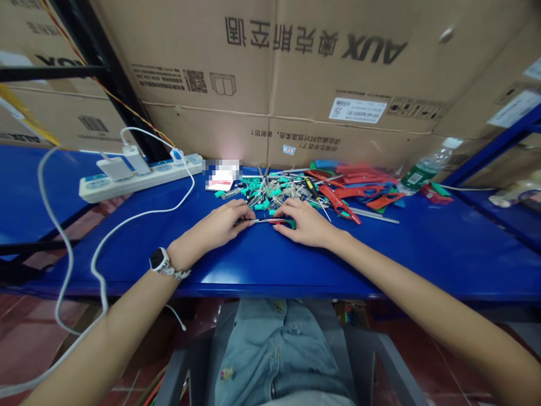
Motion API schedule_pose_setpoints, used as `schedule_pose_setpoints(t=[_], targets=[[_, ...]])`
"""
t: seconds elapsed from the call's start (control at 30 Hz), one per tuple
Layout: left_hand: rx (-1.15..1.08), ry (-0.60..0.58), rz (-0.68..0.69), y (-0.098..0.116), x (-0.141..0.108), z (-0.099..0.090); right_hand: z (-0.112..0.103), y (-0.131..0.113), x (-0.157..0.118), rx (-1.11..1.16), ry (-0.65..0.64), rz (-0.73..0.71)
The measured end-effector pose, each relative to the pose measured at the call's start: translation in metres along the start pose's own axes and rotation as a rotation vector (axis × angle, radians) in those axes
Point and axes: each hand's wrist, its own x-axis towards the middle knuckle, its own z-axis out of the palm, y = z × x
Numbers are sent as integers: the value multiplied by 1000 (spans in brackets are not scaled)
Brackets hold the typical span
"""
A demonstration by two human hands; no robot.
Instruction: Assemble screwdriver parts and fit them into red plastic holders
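My left hand, with a watch on its wrist, pinches the left end of a thin, pale piece over the blue table. In my right hand is a small red and green tool, its tip meeting the right part of the thin piece. Both hands are close together, just in front of a pile of small green and clear parts. What exactly the thin piece is cannot be made out.
A power strip with plugs and white cables lies at the left. Behind the pile stands a large cardboard box. Red and orange tools, a screwdriver and a plastic bottle are at the right.
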Motion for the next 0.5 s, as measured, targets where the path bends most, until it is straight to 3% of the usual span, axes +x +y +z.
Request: schedule_pose_setpoints(t=[0.5], targets=[[5,-9,-12,15,-5,-11,17,2,2,200,108,41]])
